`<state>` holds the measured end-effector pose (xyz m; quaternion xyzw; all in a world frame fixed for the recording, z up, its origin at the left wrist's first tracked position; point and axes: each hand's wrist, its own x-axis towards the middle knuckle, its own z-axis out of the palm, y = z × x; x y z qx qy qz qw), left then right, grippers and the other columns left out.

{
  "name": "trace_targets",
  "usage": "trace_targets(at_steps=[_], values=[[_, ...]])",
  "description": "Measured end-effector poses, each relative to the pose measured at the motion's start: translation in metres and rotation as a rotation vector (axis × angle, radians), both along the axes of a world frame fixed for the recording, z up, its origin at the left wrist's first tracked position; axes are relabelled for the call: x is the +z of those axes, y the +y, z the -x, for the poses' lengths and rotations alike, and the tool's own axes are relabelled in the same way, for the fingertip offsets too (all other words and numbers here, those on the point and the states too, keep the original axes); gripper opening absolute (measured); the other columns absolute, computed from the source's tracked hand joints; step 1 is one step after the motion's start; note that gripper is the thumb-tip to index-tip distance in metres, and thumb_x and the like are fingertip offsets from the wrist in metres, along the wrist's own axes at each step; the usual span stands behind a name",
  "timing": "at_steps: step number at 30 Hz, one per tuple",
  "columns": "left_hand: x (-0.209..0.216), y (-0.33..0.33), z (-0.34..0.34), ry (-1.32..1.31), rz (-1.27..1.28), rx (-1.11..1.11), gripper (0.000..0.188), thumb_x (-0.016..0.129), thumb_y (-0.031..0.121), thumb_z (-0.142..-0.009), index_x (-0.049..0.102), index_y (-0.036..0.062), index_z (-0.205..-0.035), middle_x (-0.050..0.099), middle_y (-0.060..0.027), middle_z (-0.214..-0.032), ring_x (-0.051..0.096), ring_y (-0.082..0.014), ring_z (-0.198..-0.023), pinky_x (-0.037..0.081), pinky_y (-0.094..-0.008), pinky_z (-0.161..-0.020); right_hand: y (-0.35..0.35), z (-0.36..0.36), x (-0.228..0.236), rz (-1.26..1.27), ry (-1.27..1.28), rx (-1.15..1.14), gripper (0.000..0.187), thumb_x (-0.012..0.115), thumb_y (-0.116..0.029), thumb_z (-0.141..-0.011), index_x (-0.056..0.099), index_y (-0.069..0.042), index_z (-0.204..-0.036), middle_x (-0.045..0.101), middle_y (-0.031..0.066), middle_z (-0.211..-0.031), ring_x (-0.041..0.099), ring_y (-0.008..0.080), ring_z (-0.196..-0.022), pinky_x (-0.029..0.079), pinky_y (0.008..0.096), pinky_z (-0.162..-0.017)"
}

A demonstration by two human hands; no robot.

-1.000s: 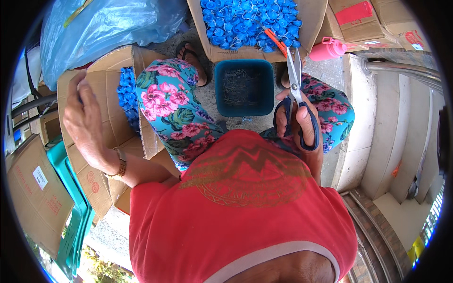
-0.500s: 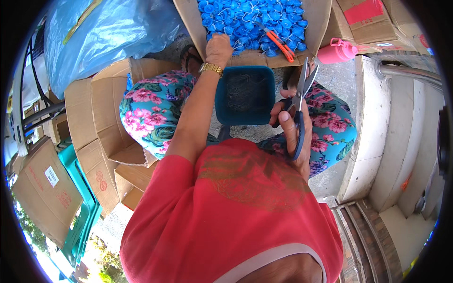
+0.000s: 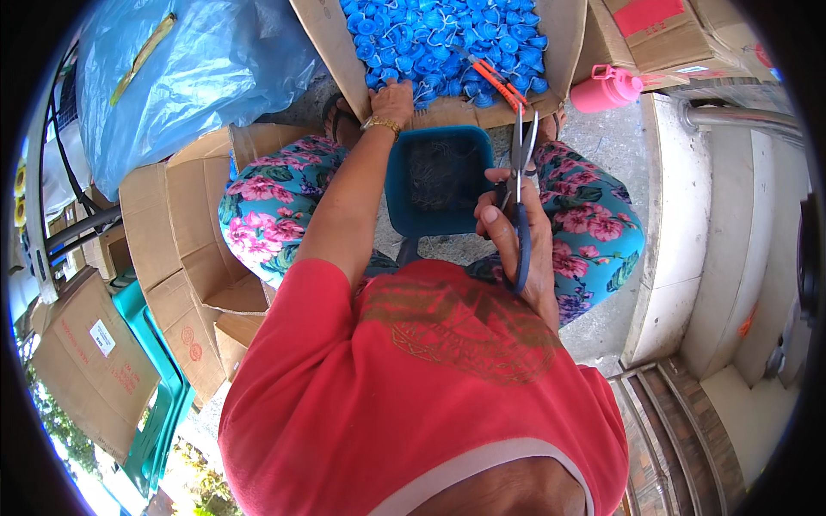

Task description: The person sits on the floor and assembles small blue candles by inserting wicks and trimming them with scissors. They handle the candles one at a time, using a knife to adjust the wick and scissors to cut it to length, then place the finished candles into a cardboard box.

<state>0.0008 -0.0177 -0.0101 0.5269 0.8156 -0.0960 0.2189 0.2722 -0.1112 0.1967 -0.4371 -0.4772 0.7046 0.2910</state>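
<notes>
A cardboard box [image 3: 471,113] at the top holds a heap of small blue round plastic pieces [image 3: 439,47] with whitish strings. My left hand [image 3: 393,102], with a gold watch at the wrist, reaches over the box's near left corner to these pieces. Its fingers are curled and their tips are hidden, so what they grip does not show. Scissors [image 3: 521,193] with dark blue handles are in my right hand [image 3: 535,228], blades pointing up and a little apart. Between my knees stands a dark teal tub [image 3: 440,225] with thin string scraps inside.
An orange utility knife [image 3: 499,83] lies on the blue pieces. To the right of the box is a pink bottle [image 3: 605,89], near white steps [image 3: 671,232]. Open cardboard boxes [image 3: 176,206] and a blue plastic sheet [image 3: 202,77] take up the left side.
My left hand has shifted slightly down and left in view, staying at the box's corner. The right hand and scissors have moved a little left. The whole view has shifted slightly.
</notes>
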Motion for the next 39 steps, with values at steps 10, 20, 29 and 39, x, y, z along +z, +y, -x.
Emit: trace_targets(at_steps=[10, 20, 29, 39], values=[[0.036, -0.017, 0.001, -0.173, -0.012, -0.119, 0.032, 0.047, 0.010, -0.086, 0.051, 0.0081, -0.118, 0.052, -0.0204, -0.122, 0.049, -0.0356, -0.118, 0.035, -0.0527, -0.100, -0.004, 0.003, 0.001, -0.076, -0.034, 0.025, 0.036, 0.063, -0.012, -0.086, 0.049, -0.005, -0.118, 0.052, 0.0003, -0.080, 0.048, 0.0069, -0.070, 0.040, 0.0220, -0.061], [0.043, -0.016, 0.010, -0.316, -0.042, -0.110, 0.038, 0.067, 0.015, -0.075, 0.054, 0.0037, -0.109, 0.058, -0.0175, -0.109, 0.054, -0.0316, -0.105, 0.045, -0.0416, -0.088, -0.008, 0.003, -0.007, -0.133, -0.046, 0.041, 0.036, 0.063, -0.014, -0.086, 0.049, -0.005, -0.118, 0.052, 0.0012, -0.076, 0.050, 0.0079, -0.068, 0.041, 0.0230, -0.060], [0.182, -0.042, -0.041, -1.790, -0.459, 0.288, 0.038, 0.065, 0.028, -0.086, 0.057, 0.0071, -0.115, 0.060, -0.0090, -0.093, 0.055, -0.0144, -0.077, 0.045, -0.0401, -0.092, -0.010, -0.001, 0.012, 0.018, 0.369, 0.003, 0.044, 0.057, -0.028, -0.090, 0.046, 0.002, -0.120, 0.056, 0.0074, -0.079, 0.054, 0.0145, -0.068, 0.043, 0.0273, -0.062], [0.263, -0.081, -0.072, -1.944, -0.463, -0.105, 0.050, 0.061, 0.034, -0.088, 0.050, 0.0013, -0.124, 0.058, -0.0086, -0.107, 0.051, -0.0111, -0.078, 0.042, -0.0397, -0.099, -0.011, -0.002, 0.047, -0.415, 0.153, -0.071, 0.041, 0.064, -0.019, -0.086, 0.048, -0.002, -0.119, 0.054, 0.0031, -0.079, 0.049, 0.0073, -0.069, 0.041, 0.0208, -0.061]])
